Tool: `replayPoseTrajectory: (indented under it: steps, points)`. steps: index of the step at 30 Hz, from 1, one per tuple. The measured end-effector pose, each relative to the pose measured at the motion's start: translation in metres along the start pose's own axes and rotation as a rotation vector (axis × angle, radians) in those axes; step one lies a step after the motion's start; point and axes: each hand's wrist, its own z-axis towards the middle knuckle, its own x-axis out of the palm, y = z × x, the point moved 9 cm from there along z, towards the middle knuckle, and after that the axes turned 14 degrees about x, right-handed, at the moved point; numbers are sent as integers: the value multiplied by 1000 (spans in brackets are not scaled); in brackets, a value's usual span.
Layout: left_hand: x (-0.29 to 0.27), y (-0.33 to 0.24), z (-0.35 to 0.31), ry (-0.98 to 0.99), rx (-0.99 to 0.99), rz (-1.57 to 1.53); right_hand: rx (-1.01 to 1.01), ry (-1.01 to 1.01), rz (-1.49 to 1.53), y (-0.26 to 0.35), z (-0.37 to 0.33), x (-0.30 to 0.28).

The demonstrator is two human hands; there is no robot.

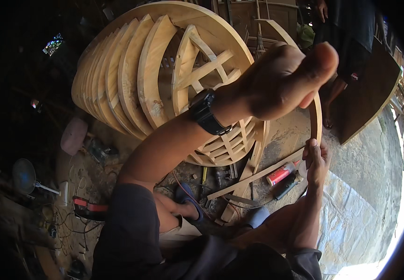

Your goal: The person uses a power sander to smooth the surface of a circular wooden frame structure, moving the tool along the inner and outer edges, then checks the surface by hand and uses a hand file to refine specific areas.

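A thin curved wooden strip (316, 119) arcs from the upper middle down to the right. My left hand (281, 79), raised close to the camera with a black watch (205, 112) on its wrist, is closed around the strip's upper part, which it hides. My right hand (316, 158) grips the strip's lower end near the ground. Behind my left arm, a stack of round wooden frames and curved slats (136, 70) leans.
A red glue tube (281, 173) and a dark tube (287, 186) lie by a long slat (258, 175). My feet wear blue sandals (189, 197). A small fan (24, 176), a red-and-black tool (87, 207) and cables lie left. Another person (346, 42) stands by a dark panel (370, 93).
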Motion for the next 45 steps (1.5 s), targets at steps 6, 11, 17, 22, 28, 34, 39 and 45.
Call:
replayPoseTrajectory:
  steps: [6, 11, 17, 22, 28, 34, 39, 45]
  points:
    - [-154, 97, -97, -416, -286, 480, -48, 163, 47, 10, 37, 52]
    - [-170, 86, -119, -553, -250, 468, -171, 218, -138, 37, 80, 112]
    - [-1, 5, -20, -26, -22, -79, -34, 269, 158, -65, 95, 97]
    - [-1, 26, -8, 40, 13, -59, -109, 227, 11, -48, 97, 112]
    - [-163, 100, -93, -260, -164, 816, -104, 220, -14, -32, 89, 138]
    - [-199, 156, -131, -378, -288, 878, -189, 136, -185, -53, 114, 136]
    - [-194, 162, -134, -356, -323, 887, -164, 99, -217, -68, 134, 154]
    - [-197, 156, -134, -342, -290, 934, -185, -22, -480, -77, 136, 172]
